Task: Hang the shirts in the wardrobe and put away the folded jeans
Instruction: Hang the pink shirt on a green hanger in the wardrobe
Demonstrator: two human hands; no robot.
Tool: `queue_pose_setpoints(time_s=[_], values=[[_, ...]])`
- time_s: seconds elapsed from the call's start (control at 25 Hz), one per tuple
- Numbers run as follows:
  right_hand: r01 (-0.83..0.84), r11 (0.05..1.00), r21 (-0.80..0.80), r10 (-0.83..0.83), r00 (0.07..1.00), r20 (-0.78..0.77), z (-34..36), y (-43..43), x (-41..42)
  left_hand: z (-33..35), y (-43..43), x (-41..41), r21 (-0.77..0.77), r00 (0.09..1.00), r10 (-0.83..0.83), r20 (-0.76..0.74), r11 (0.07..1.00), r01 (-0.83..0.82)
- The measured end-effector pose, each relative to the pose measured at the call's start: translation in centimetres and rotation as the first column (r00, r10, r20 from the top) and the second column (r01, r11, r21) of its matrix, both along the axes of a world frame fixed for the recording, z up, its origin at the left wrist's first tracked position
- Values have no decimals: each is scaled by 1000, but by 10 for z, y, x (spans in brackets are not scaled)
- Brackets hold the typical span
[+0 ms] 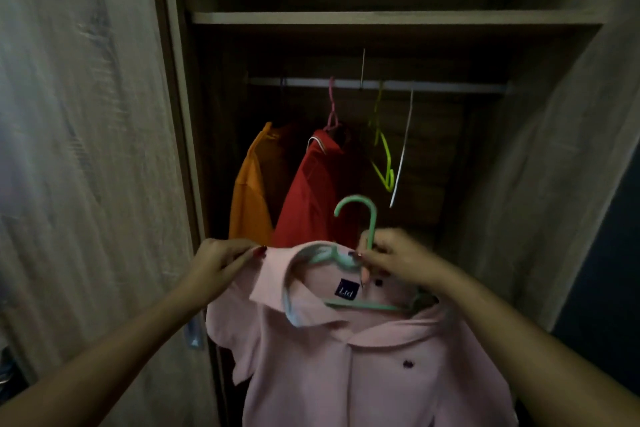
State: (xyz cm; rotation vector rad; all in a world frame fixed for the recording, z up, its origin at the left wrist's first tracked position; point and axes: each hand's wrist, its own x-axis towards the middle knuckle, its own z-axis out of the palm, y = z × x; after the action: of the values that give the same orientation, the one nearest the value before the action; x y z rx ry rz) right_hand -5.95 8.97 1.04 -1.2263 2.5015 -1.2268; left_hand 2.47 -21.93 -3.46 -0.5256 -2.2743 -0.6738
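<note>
A tall wardrobe [381, 18] of grey-brown wood grain is seen from the front, its door [86, 149] swung open at the far left, with a handle low on the door's edge. Inside, a flat wooden shelf spans the top, and below it a pale metal rail [450, 86] runs across.

From the left end of the rail, an orange shirt [251, 191] is hung, then a red shirt [311, 194] on a pink hanger [332, 107]. To the right of these, a bare yellow-green hanger [382, 156] and a thin white hanger [403, 146] are hung, both empty.

Below the rail and in front of the hung shirts, a soft pink collared shirt [363, 367] is held up, not yet on the rail. A dark label is sewn inside its collar, and small dark buttons are visible. It is threaded onto a smooth mint-green plastic hanger [360, 215] with a curved hook pointing up toward the rail.

The shirt's left shoulder is pinched by the left hand [218, 262]. The hanger's neck, just under the hook, is gripped by the curled fingers of the right hand [394, 258].

The room is dim; a dark wall is seen at the far right.
</note>
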Motion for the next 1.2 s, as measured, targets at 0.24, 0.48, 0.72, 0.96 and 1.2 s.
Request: queue_pose_setpoints(time_s=[0.24,0.48,0.72,0.96,1.2], values=[[-80,994,-76,78,996,-31,2,-1,4,-14,19,-3,-226,990,-24,142,973,56],[235,895,378,-118,944,-307,-43,50,-39,-44,4,16,-162,985,166,-54,972,-173],[286,893,348,-230,954,-193,-68,27,-48,-37,-21,35,-203,959,278,-45,938,-282],[411,909,-66,-413,870,-269,-84,-30,-33,-35,-44,42,-272,924,372,-94,883,-383],[468,842,-269,-532,805,-264,-51,-56,-23,-29,-60,52,-484,822,537,-189,678,-553]])
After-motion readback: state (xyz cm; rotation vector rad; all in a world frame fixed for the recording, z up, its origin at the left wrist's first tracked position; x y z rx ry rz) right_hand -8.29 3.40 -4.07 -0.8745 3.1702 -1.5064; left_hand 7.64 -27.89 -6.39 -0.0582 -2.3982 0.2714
